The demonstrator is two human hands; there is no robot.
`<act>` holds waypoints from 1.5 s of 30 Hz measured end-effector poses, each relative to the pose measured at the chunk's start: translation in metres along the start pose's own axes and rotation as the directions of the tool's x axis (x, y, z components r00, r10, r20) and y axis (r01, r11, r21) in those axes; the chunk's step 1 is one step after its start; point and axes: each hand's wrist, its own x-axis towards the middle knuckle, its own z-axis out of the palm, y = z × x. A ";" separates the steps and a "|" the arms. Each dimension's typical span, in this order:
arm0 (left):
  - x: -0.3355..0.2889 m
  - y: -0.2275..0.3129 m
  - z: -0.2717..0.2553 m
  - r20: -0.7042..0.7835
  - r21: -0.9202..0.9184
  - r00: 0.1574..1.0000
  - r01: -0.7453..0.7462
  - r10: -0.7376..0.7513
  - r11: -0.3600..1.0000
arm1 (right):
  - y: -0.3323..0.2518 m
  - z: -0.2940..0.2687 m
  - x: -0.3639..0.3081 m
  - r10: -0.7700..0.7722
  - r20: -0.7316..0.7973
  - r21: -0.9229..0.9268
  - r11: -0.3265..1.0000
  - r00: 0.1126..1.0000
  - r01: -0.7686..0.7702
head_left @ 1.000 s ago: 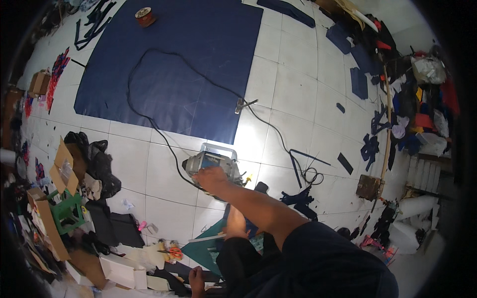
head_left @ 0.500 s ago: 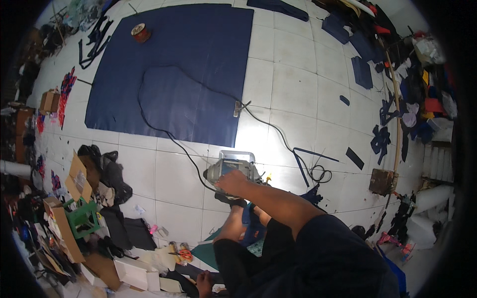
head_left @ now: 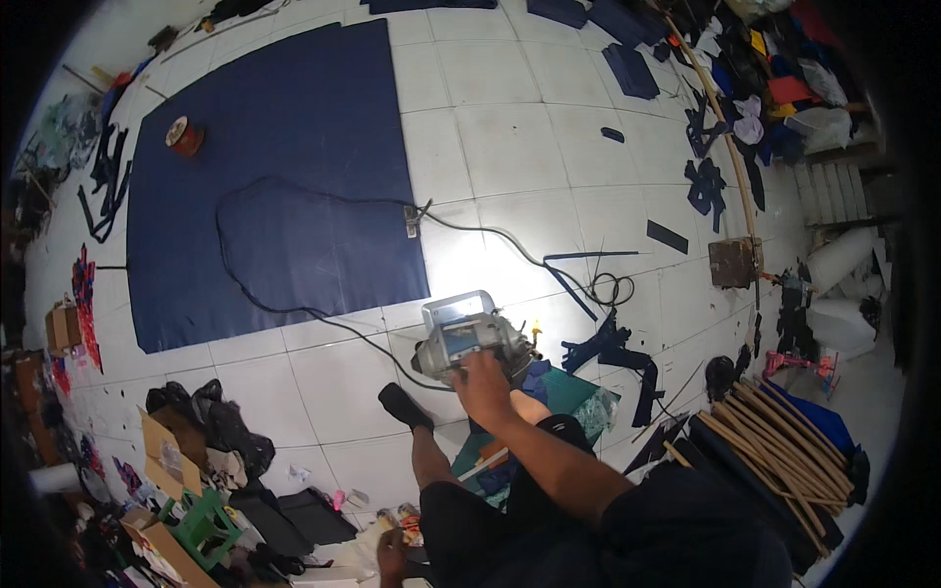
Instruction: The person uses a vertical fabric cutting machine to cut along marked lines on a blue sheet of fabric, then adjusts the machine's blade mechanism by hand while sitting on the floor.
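My right hand (head_left: 480, 380) is closed on the top of a grey electric fabric cutting machine (head_left: 472, 345). A flat, shiny metal plate (head_left: 457, 306) sticks out at its far side, and a black cable (head_left: 368, 345) runs from it. This cable loops over a large dark blue fabric sheet (head_left: 284, 186) spread on the floor. My left hand (head_left: 391, 557) hangs low beside my left leg, near a pair of orange-handled scissors (head_left: 408, 524); its fingers are too dark to make out.
A red-brown tin (head_left: 183, 137) and a small metal block (head_left: 411, 221) stand on the sheet. To the left are a green stool (head_left: 204, 524) and cardboard boxes (head_left: 169, 451). Wooden sticks (head_left: 784, 451) lie at right; dark blue scraps (head_left: 627, 358) are strewn nearer.
The view has swung to the right, and the sheet now sits further left. My left leg is stretched out to the left of the machine. My right hand stays on the machine, which is turned slightly.
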 end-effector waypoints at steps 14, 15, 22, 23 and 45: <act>0.046 0.108 -0.160 0.040 0.206 0.992 -0.122 0.116 0.971 | 0.014 0.169 0.006 0.994 -0.002 0.862 0.058 0.112 -0.503; 0.059 0.106 -0.164 0.163 0.334 0.962 -0.262 0.218 0.905 | 0.035 0.181 0.003 0.996 -0.025 0.858 0.064 0.083 -0.509; 0.049 0.145 -0.139 0.104 0.223 0.978 -0.198 0.178 0.954 | -0.014 0.149 0.019 0.934 -0.155 0.621 0.346 0.323 -0.703; 0.056 0.145 -0.136 0.091 0.211 0.981 -0.186 0.170 0.960 | -0.013 0.143 0.018 0.934 -0.170 0.651 0.345 0.314 -0.676; 0.108 0.235 -0.065 0.153 0.739 0.894 -0.387 0.422 0.551 | 0.144 -0.008 0.000 0.647 -0.088 0.169 0.759 0.758 -0.629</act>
